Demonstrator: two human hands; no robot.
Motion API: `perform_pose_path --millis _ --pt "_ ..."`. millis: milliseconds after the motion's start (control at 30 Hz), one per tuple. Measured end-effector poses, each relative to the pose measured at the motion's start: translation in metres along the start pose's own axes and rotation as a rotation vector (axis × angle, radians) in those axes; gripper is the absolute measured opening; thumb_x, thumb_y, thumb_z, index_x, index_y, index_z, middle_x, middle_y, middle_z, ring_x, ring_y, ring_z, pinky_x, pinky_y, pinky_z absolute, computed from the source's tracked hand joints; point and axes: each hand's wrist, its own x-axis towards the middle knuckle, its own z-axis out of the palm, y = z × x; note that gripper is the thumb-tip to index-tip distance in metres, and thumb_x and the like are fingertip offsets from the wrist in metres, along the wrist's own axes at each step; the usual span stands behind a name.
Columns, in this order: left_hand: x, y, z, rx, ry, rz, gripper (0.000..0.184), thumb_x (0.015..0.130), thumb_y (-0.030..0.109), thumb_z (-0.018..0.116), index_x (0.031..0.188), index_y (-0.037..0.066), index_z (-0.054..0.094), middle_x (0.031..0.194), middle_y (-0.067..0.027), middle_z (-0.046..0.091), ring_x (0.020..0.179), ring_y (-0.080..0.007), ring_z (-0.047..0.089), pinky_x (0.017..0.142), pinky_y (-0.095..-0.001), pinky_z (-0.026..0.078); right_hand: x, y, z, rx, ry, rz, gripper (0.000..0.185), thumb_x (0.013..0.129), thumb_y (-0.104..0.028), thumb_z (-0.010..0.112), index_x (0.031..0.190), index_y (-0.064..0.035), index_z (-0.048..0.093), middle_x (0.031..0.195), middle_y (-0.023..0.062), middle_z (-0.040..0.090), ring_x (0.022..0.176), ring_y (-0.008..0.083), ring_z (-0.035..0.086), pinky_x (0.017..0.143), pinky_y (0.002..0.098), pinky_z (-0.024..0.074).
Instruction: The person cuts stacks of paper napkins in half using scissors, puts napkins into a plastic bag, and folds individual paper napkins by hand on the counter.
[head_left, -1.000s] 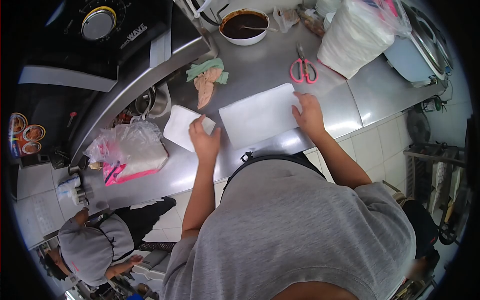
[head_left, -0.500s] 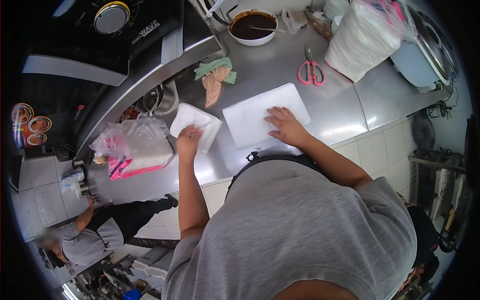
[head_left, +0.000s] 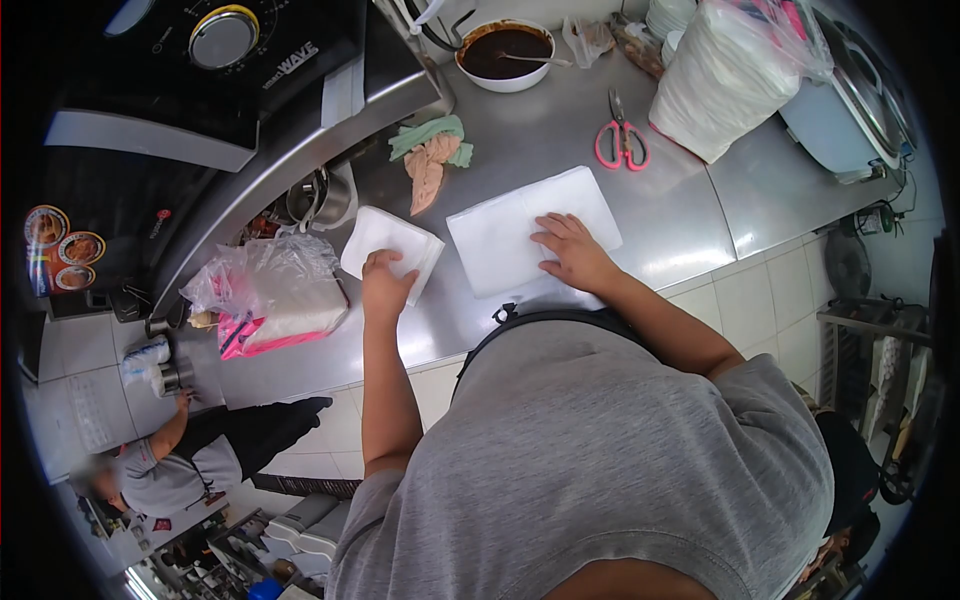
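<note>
My left hand [head_left: 388, 287] rests on the near part of a small folded stack of white paper napkins [head_left: 385, 235], its fingers a little bent and the thumb held apart. To the right, my right hand [head_left: 573, 252] lies flat with spread fingers on a larger white stack of paper sheets [head_left: 505, 225]. A narrow strip of steel counter separates the two stacks. Beyond them lie a crumpled peach cloth [head_left: 427, 172] with a green cloth [head_left: 445, 128] and pink-handled scissors [head_left: 622, 140].
A bowl of dark sauce [head_left: 507, 55] stands at the back. An opened plastic pack [head_left: 290, 300] lies left, below the microwave oven [head_left: 220, 60]. A big white pack [head_left: 720, 90] stands at right on the steel counter [head_left: 690, 215]. A co-worker [head_left: 190, 465] stands at lower left.
My left hand has shifted slightly right on the small stack, and its thumb has moved away from the fingers. My right hand stays almost still. The co-worker's leg has moved.
</note>
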Motion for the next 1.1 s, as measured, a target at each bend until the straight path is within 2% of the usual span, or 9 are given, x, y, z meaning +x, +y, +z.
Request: perform_pose_path --millis 333,433,567,667,733,867,967,1033,1100 --pt "0.003 -0.022 -0.009 -0.356 0.057 -0.172 0.011 0.085 0.012 0.066 0.086 0.001 0.064 0.093 -0.0115 0.068 0.083 -0.023 0.065 0.079 -0.034 0.051 0.001 -0.01 -0.006 -0.022 0.029 0.03 0.046 0.079 -0.021 0.069 0.121 -0.0064 0.057 0.138 0.0139 0.043 0.134 0.0321 0.034 0.111 0.0467 0.0263" --pt "0.008 0.003 -0.022 -0.967 0.103 -0.542 0.012 0.09 0.011 0.061 0.096 0.001 0.063 0.097 -0.008 0.068 0.089 -0.0185 0.064 0.082 -0.0334 0.051 0.014 -0.028 -0.022 0.195 0.073 -0.018 0.059 0.075 -0.02 0.074 0.128 -0.0083 0.052 0.139 0.0151 0.042 0.134 0.0331 0.034 0.111 0.0435 0.0274" --pt "0.013 0.056 -0.049 -1.565 0.046 -0.554 0.023 0.095 0.012 0.051 0.114 -0.001 0.056 0.109 -0.0089 0.064 0.101 -0.0193 0.062 0.088 -0.0337 0.05 0.036 -0.075 -0.056 0.633 0.023 -0.012 0.086 0.067 -0.017 0.082 0.141 -0.0113 0.038 0.143 0.0151 0.04 0.135 0.0319 0.033 0.111 0.0389 0.0292" --pt "0.014 0.085 -0.071 -1.927 -0.07 -0.648 0.03 0.096 0.011 0.044 0.122 -0.004 0.051 0.119 -0.0136 0.06 0.11 -0.0239 0.058 0.095 -0.0379 0.047 0.044 -0.082 -0.063 0.665 -0.038 0.016 0.1 0.065 -0.015 0.084 0.147 -0.013 0.026 0.147 0.0149 0.034 0.136 0.0287 0.032 0.111 0.0384 0.0285" --pt "0.015 0.08 -0.078 -2.2 -0.218 -0.679 0.034 0.096 0.011 0.041 0.125 -0.005 0.049 0.124 -0.017 0.057 0.115 -0.0277 0.056 0.099 -0.0415 0.045 0.046 -0.082 -0.067 0.693 -0.013 -0.019 0.091 0.067 -0.017 0.083 0.142 -0.0081 0.033 0.143 0.017 0.04 0.132 0.0287 0.039 0.109 0.038 0.0322" --pt "0.011 0.084 -0.081 -2.332 -0.398 -0.625 0.037 0.095 0.013 0.039 0.126 -0.007 0.048 0.127 -0.0198 0.056 0.117 -0.0312 0.055 0.103 -0.0446 0.041 0.047 -0.068 -0.064 1.056 -0.146 0.236 0.063 0.077 -0.014 0.077 0.132 -0.0016 0.048 0.122 0.0122 0.06 0.112 0.0207 0.056 0.097 0.0324 0.0433" --pt "0.009 0.05 -0.053 -2.304 -0.497 -0.571 0.038 0.095 0.013 0.039 0.127 -0.007 0.048 0.127 -0.0201 0.056 0.117 -0.0313 0.054 0.104 -0.0452 0.041 0.049 -0.062 -0.07 1.348 -0.082 0.21 0.035 0.086 -0.009 0.066 0.119 0.0012 0.059 0.102 0.0054 0.069 0.092 0.0118 0.062 0.085 0.0257 0.0485" --pt "0.009 0.031 -0.033 -2.258 -0.576 -0.519 0.039 0.096 0.015 0.041 0.127 -0.007 0.047 0.127 -0.0198 0.056 0.118 -0.0311 0.054 0.105 -0.0453 0.04 0.048 -0.061 -0.079 1.204 -0.02 0.299 0.026 0.09 -0.007 0.06 0.115 -0.0004 0.063 0.097 0.0055 0.069 0.085 0.0101 0.063 0.08 0.0246 0.0496" --pt "0.007 0.032 -0.016 -1.555 -0.273 -0.664 0.046 0.093 0.023 0.054 0.128 -0.006 0.047 0.127 -0.017 0.056 0.117 -0.0295 0.055 0.106 -0.0429 0.038 0.048 -0.057 -0.081 1.097 0.074 0.342 0.026 0.09 -0.009 0.061 0.115 -0.0025 0.064 0.096 0.006 0.07 0.084 0.0108 0.063 0.08 0.0257 0.05"
